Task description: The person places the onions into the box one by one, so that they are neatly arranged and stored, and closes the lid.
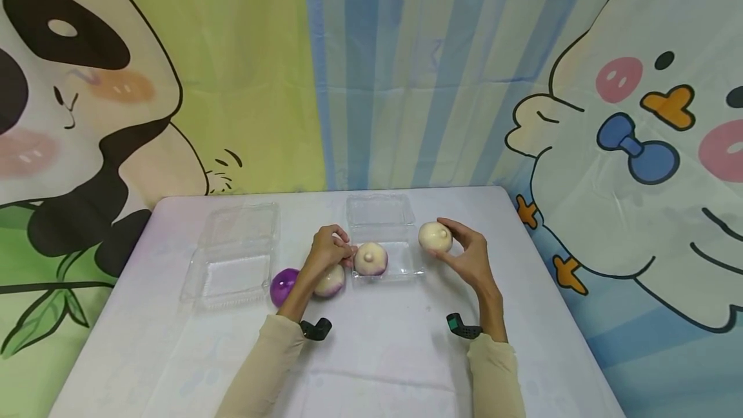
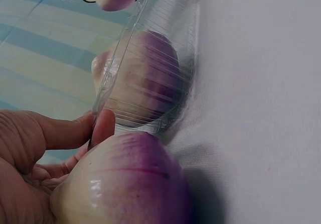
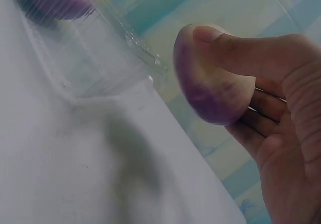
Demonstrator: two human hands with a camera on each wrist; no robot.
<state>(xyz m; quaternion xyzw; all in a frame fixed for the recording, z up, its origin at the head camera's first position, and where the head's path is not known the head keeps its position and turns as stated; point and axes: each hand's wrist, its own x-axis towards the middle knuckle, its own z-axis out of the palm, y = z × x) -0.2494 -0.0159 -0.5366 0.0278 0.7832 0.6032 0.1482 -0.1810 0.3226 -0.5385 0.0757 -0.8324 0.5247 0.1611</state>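
Note:
My left hand [image 1: 326, 251] pinches the left rim of a clear plastic clamshell box [image 1: 404, 260] between thumb and finger. Inside the box's left half sits a cream-and-purple turnip [image 1: 370, 259], knob upward. My right hand [image 1: 473, 257] holds another turnip [image 1: 434, 237] above the right end of the box, thumb on one side and fingers on the other; its purple underside shows in the right wrist view. Under my left wrist, a third turnip [image 2: 125, 184] lies on the table, partly covered by the hand in the head view. Beside it is a shiny purple round thing [image 1: 283, 286], partly hidden by the forearm.
A second clear clamshell box [image 1: 235, 276] lies opened out on the left of the white-covered table [image 1: 383, 353]. The lid [image 1: 380, 210] of the near box is folded back toward the far edge. A curtain [image 1: 395, 82] with cartoon animals hangs behind the table.

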